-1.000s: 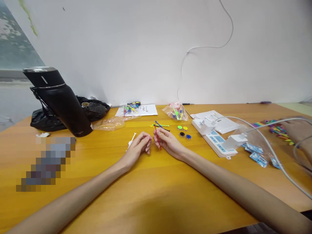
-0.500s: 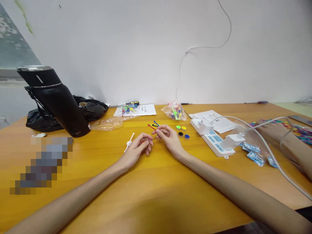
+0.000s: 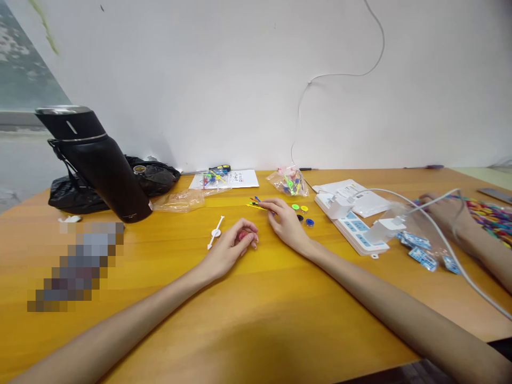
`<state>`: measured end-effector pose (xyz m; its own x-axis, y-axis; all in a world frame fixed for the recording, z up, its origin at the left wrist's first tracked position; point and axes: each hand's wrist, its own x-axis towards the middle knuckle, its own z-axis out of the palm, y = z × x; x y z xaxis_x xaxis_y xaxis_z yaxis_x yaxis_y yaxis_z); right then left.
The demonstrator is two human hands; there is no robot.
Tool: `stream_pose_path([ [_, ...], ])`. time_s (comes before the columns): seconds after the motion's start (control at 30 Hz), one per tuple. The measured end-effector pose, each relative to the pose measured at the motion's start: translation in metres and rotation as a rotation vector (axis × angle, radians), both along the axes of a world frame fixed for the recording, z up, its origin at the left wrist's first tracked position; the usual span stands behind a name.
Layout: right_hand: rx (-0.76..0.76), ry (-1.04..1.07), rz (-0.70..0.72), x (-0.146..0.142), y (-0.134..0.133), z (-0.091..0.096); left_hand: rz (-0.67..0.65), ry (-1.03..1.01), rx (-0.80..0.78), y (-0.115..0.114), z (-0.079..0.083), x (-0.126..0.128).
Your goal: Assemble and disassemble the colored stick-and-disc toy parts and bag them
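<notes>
My left hand (image 3: 232, 246) rests on the wooden table with its fingers curled round a small round red piece (image 3: 242, 234), partly hidden by them. Just left of it lies a white double-ended spinner arrow (image 3: 216, 233) with a round centre. My right hand (image 3: 287, 224) reaches over a few loose plastic arrows in yellow, red and blue (image 3: 255, 205), its fingers extended and touching or just above them. Right of that hand are small discs: a green one (image 3: 295, 207), a yellow one (image 3: 304, 209), a blue one (image 3: 310, 222) and a partly covered black one (image 3: 300, 218).
A black bottle (image 3: 108, 165) stands left by a black bag (image 3: 160, 178). Bagged spinner parts (image 3: 290, 182) lie at the back. A white power strip (image 3: 356, 229) with plugs and cables is on the right. Another person's hand (image 3: 444, 210) works among colourful pieces (image 3: 488, 218).
My right hand has lowered its fingers over the loose arrows; a red arrow that stood out at its fingertips is now lower among them. My left hand has turned slightly, showing more of the red piece.
</notes>
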<state>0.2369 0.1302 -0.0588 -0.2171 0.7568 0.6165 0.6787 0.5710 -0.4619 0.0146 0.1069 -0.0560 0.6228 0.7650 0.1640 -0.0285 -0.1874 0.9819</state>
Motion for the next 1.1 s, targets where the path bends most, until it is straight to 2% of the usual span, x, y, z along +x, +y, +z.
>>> stream_pose_path([
  [0.1,-0.013,-0.088,-0.004,0.001,0.003,-0.004,0.016,0.02,0.066,0.0,0.0,0.0],
  [0.23,-0.011,-0.074,0.0,-0.001,0.0,0.001,0.024,0.003,0.075,0.003,-0.004,0.0],
  [0.4,0.111,-0.062,0.037,-0.007,-0.011,0.009,0.073,-0.119,-0.047,0.01,-0.011,0.002],
  [0.5,0.118,-0.047,0.069,-0.013,-0.018,0.009,0.123,-0.194,-0.125,0.012,-0.012,0.004],
  [0.6,0.067,0.025,0.111,-0.017,-0.023,0.01,0.142,-0.248,-0.16,0.013,-0.014,0.005],
  [0.73,-0.048,0.119,0.149,-0.024,-0.035,0.017,0.096,-0.276,-0.138,0.012,-0.017,0.005],
  [0.9,-0.216,0.005,0.27,-0.031,-0.049,0.017,-0.003,-0.2,-0.113,0.008,-0.014,0.002],
  [1.0,-0.248,-0.023,0.265,-0.031,-0.049,0.014,-0.022,-0.169,-0.109,0.007,-0.011,0.002],
  [1.1,-0.326,0.098,0.249,-0.03,-0.045,0.013,-0.022,-0.162,-0.12,0.006,-0.012,0.002],
])
